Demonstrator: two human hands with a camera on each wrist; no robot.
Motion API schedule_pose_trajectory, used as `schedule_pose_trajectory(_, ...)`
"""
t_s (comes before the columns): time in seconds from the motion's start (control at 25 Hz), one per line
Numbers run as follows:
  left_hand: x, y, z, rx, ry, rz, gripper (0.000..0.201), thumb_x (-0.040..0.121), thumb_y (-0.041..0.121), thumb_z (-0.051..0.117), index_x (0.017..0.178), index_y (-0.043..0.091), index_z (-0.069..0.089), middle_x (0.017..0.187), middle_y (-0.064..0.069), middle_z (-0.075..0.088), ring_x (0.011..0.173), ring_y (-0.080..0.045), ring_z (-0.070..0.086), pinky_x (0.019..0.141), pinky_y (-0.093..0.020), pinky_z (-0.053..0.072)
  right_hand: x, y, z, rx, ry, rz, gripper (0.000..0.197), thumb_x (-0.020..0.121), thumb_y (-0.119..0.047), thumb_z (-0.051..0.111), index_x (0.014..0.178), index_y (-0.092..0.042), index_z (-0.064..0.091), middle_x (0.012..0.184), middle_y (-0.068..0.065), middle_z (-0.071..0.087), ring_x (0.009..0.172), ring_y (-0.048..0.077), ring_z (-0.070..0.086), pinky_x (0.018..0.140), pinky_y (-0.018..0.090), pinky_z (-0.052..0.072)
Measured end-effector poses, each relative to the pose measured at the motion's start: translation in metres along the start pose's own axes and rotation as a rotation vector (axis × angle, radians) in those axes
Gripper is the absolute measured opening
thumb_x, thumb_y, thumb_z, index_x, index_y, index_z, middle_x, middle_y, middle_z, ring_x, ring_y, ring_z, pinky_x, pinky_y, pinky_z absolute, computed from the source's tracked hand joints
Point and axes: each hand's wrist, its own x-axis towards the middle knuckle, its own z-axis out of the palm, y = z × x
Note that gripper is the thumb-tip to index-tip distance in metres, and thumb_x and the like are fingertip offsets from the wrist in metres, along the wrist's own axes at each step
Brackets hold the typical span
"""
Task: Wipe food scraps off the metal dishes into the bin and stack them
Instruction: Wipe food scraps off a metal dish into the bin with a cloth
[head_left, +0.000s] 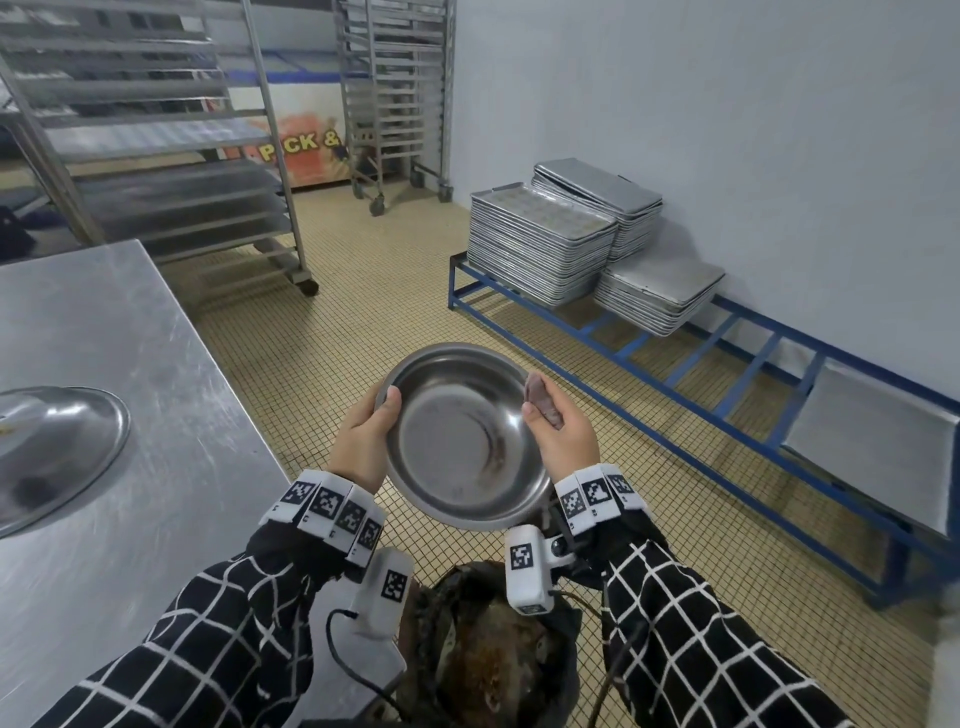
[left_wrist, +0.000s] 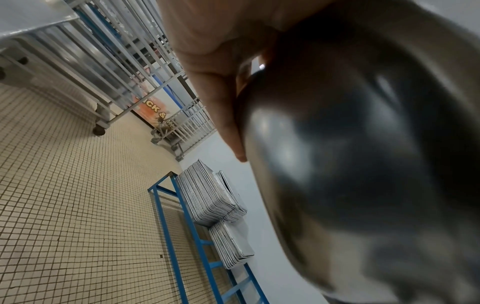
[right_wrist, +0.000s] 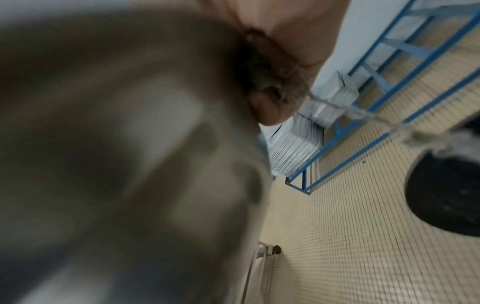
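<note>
Big steel table (head_left: 119, 332) fills the left side, with an upturned metal dish (head_left: 57, 452) sitting on it close to the left edge of view. Along the right wall there's a low blue rack (head_left: 675, 364) carrying stacks of baking trays (head_left: 540, 244), and tall wheeled tray racks (head_left: 171, 156) stand at the back. Between the table edge and the blue rack there's a wide strip of open tiled floor (head_left: 363, 312), so plenty of room around the hands.

Down at the bottom, right under the wrists, is the bin (head_left: 488, 649), dark liner, brown food scraps already in it.

The metal bowl (head_left: 462, 436) is held in the air just above and beyond the bin, tilted so the inside faces the person. It looks mostly wiped, only a faint smear near the bottom right.

Left hand (head_left: 363, 441) grips the bowl's left rim, thumb hooked over the inside edge, fingers wrapped underneath against the outer wall. Right hand (head_left: 561, 436) is at the right rim, fingers curled round a bunched greyish cloth (head_left: 543, 397) pressed at the bowl's edge. Both forearms come up from below, roughly level with each other.
</note>
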Motion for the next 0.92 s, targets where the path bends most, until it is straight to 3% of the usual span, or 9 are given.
schedule_pose_trajectory(0.12, -0.001, -0.005, 0.001, -0.002, 0.077, 0.035, 0.028, 0.101, 0.023, 0.039, 0.120, 0.018, 0.059, 0.105, -0.002, 0.067, 0.093, -0.016, 0.063, 0.078, -0.025, 0.049, -0.007, 0.003, 0.006, -0.033, 0.034, 0.031, 0.051, 0.094, -0.021, 0.057, 0.142, -0.024, 0.042, 0.133, -0.012, 0.056, 0.122, 0.005, 0.050, 0.099, 0.020, 0.040)
schedule_pose_trajectory(0.24, 0.002, -0.006, -0.005, 0.040, 0.010, 0.038, 0.024, 0.096, 0.026, 0.049, 0.117, 0.023, 0.058, 0.106, -0.005, 0.066, 0.093, -0.022, 0.063, 0.082, -0.035, 0.050, -0.009, 0.003, 0.004, -0.048, 0.044, 0.013, 0.047, 0.094, -0.020, 0.057, 0.139, -0.025, 0.045, 0.130, -0.012, 0.058, 0.122, 0.006, 0.051, 0.105, 0.029, 0.040)
schedule_pose_trajectory(0.36, 0.007, -0.005, -0.017, 0.068, -0.175, -0.110, 0.042, 0.079, 0.035, 0.058, 0.118, 0.022, 0.050, 0.103, -0.010, 0.061, 0.077, -0.022, 0.065, 0.068, -0.033, 0.054, -0.004, -0.005, -0.010, -0.082, -0.057, -0.005, 0.042, 0.093, -0.018, 0.059, 0.134, -0.027, 0.051, 0.114, -0.021, 0.062, 0.108, -0.004, 0.056, 0.097, 0.020, 0.045)
schedule_pose_trajectory(0.48, 0.003, 0.002, -0.021, -0.049, -0.329, -0.288, 0.046, 0.081, 0.035, 0.061, 0.120, 0.013, 0.049, 0.095, -0.010, 0.063, 0.073, -0.021, 0.065, 0.068, -0.034, 0.057, -0.002, -0.011, -0.021, -0.150, -0.197, -0.027, 0.049, 0.091, -0.017, 0.061, 0.138, -0.025, 0.048, 0.114, -0.027, 0.059, 0.101, -0.018, 0.054, 0.087, 0.005, 0.045)
schedule_pose_trajectory(0.6, -0.003, 0.009, -0.018, -0.029, -0.256, -0.365, 0.027, 0.091, 0.029, 0.054, 0.107, 0.007, 0.059, 0.074, -0.005, 0.068, 0.061, -0.019, 0.065, 0.065, -0.030, 0.054, -0.006, -0.012, -0.021, -0.185, -0.251, -0.029, 0.050, 0.091, -0.018, 0.061, 0.138, -0.025, 0.046, 0.113, -0.029, 0.056, 0.099, -0.020, 0.053, 0.076, -0.001, 0.042)
schedule_pose_trajectory(0.68, -0.004, 0.009, -0.016, 0.003, -0.190, -0.340, 0.023, 0.096, 0.026, 0.047, 0.102, 0.008, 0.061, 0.070, -0.003, 0.068, 0.060, -0.018, 0.064, 0.069, -0.032, 0.051, -0.010, -0.012, -0.019, -0.160, -0.235, -0.022, 0.050, 0.091, -0.021, 0.061, 0.138, -0.026, 0.046, 0.116, -0.026, 0.058, 0.105, -0.014, 0.053, 0.084, 0.005, 0.044)
schedule_pose_trajectory(0.8, -0.007, 0.007, -0.011, 0.012, -0.104, -0.248, 0.023, 0.098, 0.027, 0.044, 0.103, 0.012, 0.061, 0.069, 0.002, 0.069, 0.062, -0.016, 0.065, 0.076, -0.035, 0.050, -0.012, -0.011, -0.019, -0.119, -0.169, -0.018, 0.048, 0.093, -0.022, 0.059, 0.138, -0.029, 0.046, 0.114, -0.025, 0.060, 0.110, -0.006, 0.054, 0.098, 0.022, 0.044)
schedule_pose_trajectory(0.92, -0.009, 0.005, -0.004, 0.020, -0.001, -0.137, 0.026, 0.100, 0.030, 0.039, 0.110, 0.016, 0.059, 0.081, 0.000, 0.068, 0.069, -0.014, 0.065, 0.075, -0.029, 0.050, -0.017, -0.010, -0.016, -0.080, -0.117, -0.016, 0.049, 0.094, -0.026, 0.056, 0.141, -0.030, 0.042, 0.124, -0.020, 0.058, 0.116, 0.002, 0.053, 0.099, 0.026, 0.043)
